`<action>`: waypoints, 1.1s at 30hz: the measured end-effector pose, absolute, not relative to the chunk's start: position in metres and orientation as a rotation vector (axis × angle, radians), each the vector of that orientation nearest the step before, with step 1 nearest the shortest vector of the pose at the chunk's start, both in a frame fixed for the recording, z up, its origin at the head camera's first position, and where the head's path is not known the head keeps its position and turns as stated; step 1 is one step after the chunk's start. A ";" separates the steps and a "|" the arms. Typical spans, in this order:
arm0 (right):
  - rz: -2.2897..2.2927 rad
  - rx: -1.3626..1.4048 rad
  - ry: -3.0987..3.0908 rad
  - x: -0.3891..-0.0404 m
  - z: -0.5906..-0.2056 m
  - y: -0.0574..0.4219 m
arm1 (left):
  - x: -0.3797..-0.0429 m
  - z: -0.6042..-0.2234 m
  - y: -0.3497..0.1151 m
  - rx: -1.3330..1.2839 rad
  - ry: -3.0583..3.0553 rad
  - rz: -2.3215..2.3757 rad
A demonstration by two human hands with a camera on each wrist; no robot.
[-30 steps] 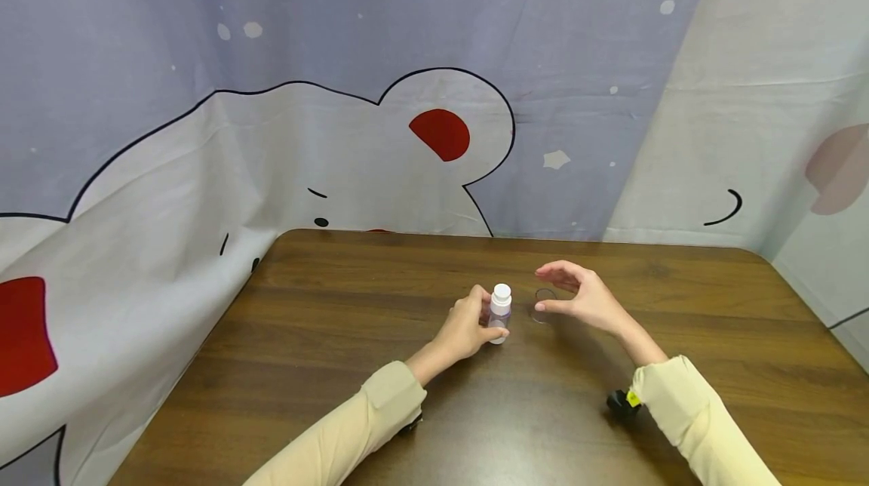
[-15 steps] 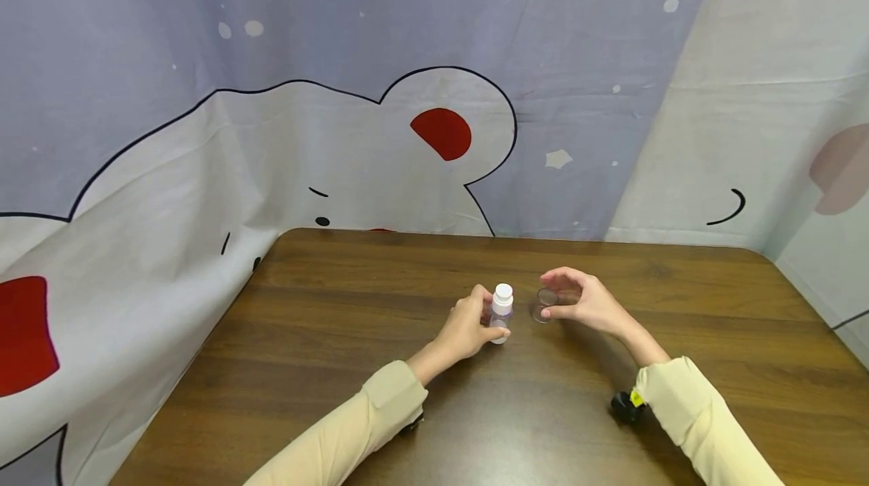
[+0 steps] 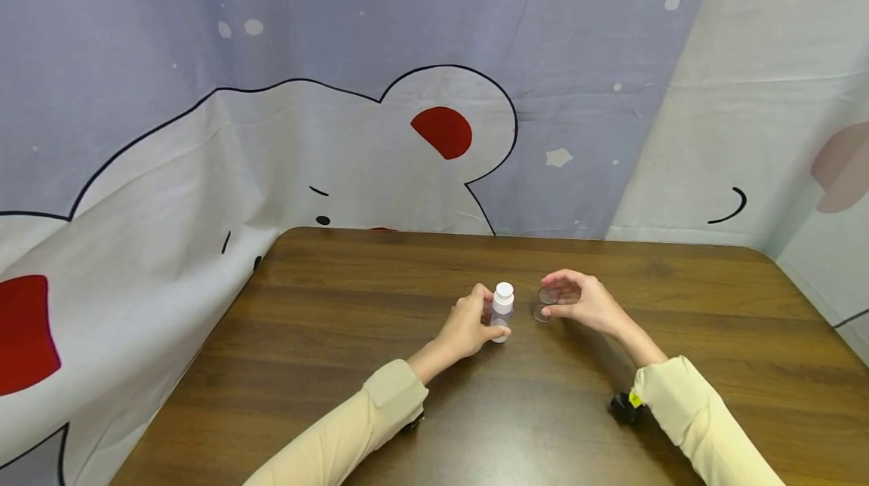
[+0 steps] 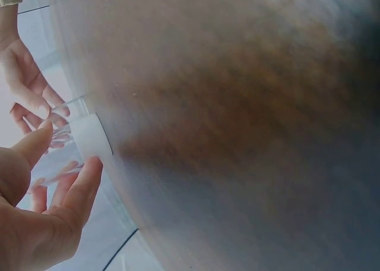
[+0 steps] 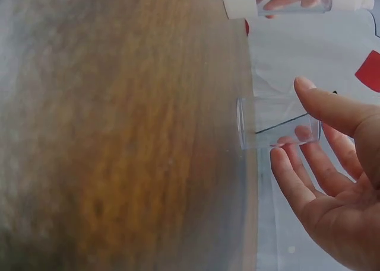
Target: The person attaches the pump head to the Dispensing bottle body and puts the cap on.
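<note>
A small clear bottle (image 3: 501,315) with a white top and white base stands upright on the table. My left hand (image 3: 463,326) holds it from the left, thumb in front and fingers behind; its white base (image 4: 92,137) shows in the left wrist view. To its right, a clear, open-looking cup (image 3: 545,306) stands on the table. The fingers and thumb of my right hand (image 3: 589,305) curl round that cup near its upper part. In the right wrist view the cup (image 5: 261,123) stays apart from the bottle (image 5: 240,1).
The brown wooden table (image 3: 326,305) extends on all sides of the hands. A printed curtain (image 3: 326,154) hangs along its far and left edges. A dark wrist device (image 3: 624,408) sits below the right sleeve.
My right hand has lowered slightly and closed its fingers and thumb in round the clear cup. The left hand and the bottle have stayed in place.
</note>
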State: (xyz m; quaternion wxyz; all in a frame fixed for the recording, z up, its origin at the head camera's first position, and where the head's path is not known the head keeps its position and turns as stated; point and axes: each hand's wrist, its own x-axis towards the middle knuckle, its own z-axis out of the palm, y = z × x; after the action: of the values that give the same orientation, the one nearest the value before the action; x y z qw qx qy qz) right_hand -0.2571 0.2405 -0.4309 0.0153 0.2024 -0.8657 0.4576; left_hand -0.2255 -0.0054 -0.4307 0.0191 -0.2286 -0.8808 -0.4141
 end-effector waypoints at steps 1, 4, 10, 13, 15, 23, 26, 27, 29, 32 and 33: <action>1.413 0.623 -2.699 -0.257 -0.431 0.240 | -0.225 -0.431 -0.005 -0.707 -2.736 -1.286; 1.399 0.612 -2.716 -0.257 -0.432 0.240 | -0.225 -0.430 -0.005 -0.709 -2.736 -1.291; 1.391 0.622 -2.724 -0.256 -0.434 0.239 | -0.225 -0.430 -0.006 -0.709 -2.737 -1.296; 1.408 0.673 -2.677 -0.256 -0.434 0.238 | -0.225 -0.430 -0.006 -0.709 -2.737 -1.291; 1.420 0.698 -2.657 -0.256 -0.435 0.238 | -0.225 -0.430 -0.006 -0.706 -2.738 -1.289; 1.408 0.572 -2.774 -0.257 -0.434 0.236 | -0.225 -0.430 -0.005 -0.716 -2.731 -1.305; 1.393 0.560 -2.785 -0.256 -0.434 0.236 | -0.224 -0.430 -0.006 -0.720 -2.729 -1.294; 1.392 0.564 -2.781 -0.256 -0.433 0.236 | -0.224 -0.430 -0.006 -0.721 -2.728 -1.292; 1.392 0.569 -2.761 -0.256 -0.433 0.236 | -0.224 -0.431 -0.005 -0.723 -2.727 -1.290; 1.386 0.565 -2.724 -0.256 -0.433 0.235 | -0.225 -0.430 -0.005 -0.722 -2.725 -1.296; 1.388 0.557 -2.713 -0.255 -0.432 0.235 | -0.225 -0.430 -0.005 -0.723 -2.722 -1.297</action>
State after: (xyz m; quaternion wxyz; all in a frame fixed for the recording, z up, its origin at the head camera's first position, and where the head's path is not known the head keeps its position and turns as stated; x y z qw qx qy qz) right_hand -0.2555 0.2349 -0.4324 0.0217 0.1796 -0.8755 0.4480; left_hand -0.2247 -0.0054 -0.4302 0.0203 -0.2331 -0.8777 -0.4182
